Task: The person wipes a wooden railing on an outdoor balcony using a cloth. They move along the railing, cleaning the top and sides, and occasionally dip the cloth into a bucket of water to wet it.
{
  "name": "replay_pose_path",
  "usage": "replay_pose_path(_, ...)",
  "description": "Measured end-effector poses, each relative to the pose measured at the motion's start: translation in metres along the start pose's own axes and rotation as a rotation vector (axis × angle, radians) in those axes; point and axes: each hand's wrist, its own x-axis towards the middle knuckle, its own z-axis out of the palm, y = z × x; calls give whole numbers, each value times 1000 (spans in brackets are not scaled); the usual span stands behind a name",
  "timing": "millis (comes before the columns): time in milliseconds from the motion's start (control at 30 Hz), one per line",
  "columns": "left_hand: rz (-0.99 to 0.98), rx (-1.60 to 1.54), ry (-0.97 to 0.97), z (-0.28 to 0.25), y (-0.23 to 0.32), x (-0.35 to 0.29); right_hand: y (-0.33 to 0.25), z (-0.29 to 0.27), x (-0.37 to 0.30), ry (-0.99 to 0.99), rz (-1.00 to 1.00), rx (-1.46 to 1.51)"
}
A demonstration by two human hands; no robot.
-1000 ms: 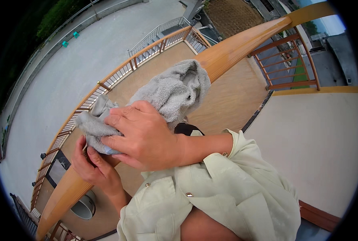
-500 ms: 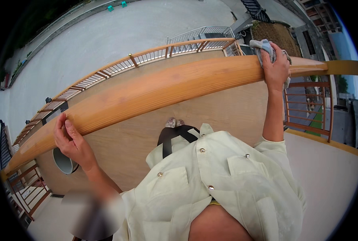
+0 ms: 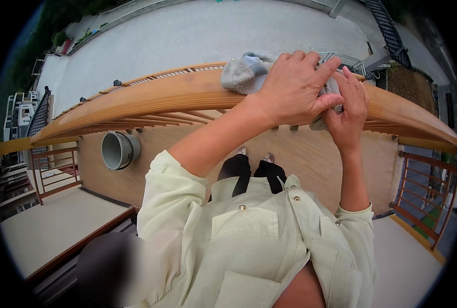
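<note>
A grey cloth [image 3: 242, 74] with a light blue patch lies bunched over the wooden handrail [image 3: 161, 98]. My left hand [image 3: 294, 88] has crossed in front of me and is closed over the cloth, its fingers on the far side. Close against it, my right hand [image 3: 347, 110] grips the cloth's right end, its fingers partly behind my left hand. Part of the cloth is hidden under both hands.
A grey bucket [image 3: 120, 150] stands on the tan balcony floor [image 3: 187, 154], left of my feet. Lower side railings [image 3: 56, 174] close off the balcony. Beyond the handrail, far below, spreads a pale concrete yard [image 3: 187, 41].
My left hand has left the left part of the handrail and moved right onto the cloth beside my right hand. The view has turned, and the bucket now shows more fully.
</note>
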Motion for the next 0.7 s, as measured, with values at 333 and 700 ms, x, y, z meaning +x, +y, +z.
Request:
replay_pose_path(333,29,-32,-220,-9,-26,9,-25,48,-33,278,239,-251)
replay_pose_path(700,-111,165,180,-299,-223,-270,-388,263,64,99,-84,176)
